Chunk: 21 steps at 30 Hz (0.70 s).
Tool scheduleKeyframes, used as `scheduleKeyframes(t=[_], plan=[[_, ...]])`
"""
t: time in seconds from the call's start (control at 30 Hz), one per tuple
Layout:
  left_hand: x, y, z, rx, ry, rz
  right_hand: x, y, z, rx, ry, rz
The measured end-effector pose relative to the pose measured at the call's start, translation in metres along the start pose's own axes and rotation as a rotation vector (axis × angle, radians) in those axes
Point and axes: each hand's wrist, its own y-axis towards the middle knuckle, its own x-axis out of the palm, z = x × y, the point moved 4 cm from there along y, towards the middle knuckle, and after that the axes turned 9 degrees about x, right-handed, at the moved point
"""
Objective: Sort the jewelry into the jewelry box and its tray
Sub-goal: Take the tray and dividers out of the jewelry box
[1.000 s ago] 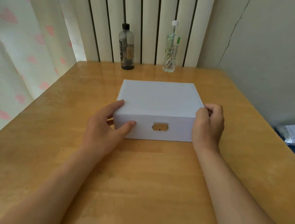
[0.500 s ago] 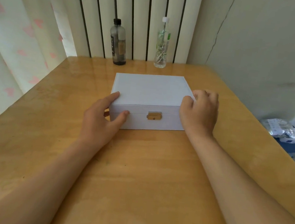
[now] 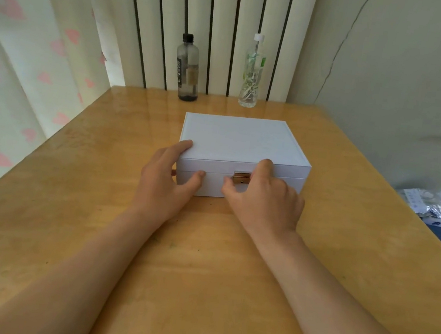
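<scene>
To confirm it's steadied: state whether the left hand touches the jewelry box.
Touching. Head view: left hand rests thumb and fingers on the jewelry box.

Bare left hand (image 3: 163, 184) and bare right hand (image 3: 262, 201), both forearms (image 3: 80, 269) unclothed to the view's lower edge.

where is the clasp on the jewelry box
Head view: the gold clasp sits mid-front of the jewelry box, between thumb and fingers of the right hand.
</scene>
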Motion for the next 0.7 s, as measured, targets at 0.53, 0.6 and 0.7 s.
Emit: scheduleKeyframes(t=[0.53, 0.6, 0.7], plan=[[0.0, 0.0, 0.003, 0.003, 0.024, -0.005, 0.01, -0.002, 0.006, 0.307, 0.234, -0.173], [-0.001, 0.0, 0.004, 0.002, 0.031, 0.005, 0.01, -0.002, 0.007, 0.31, 0.246, -0.174], [-0.002, 0.0, 0.006, 0.001, 0.03, 0.018, 0.011, -0.001, 0.007, 0.305, 0.258, -0.174]])
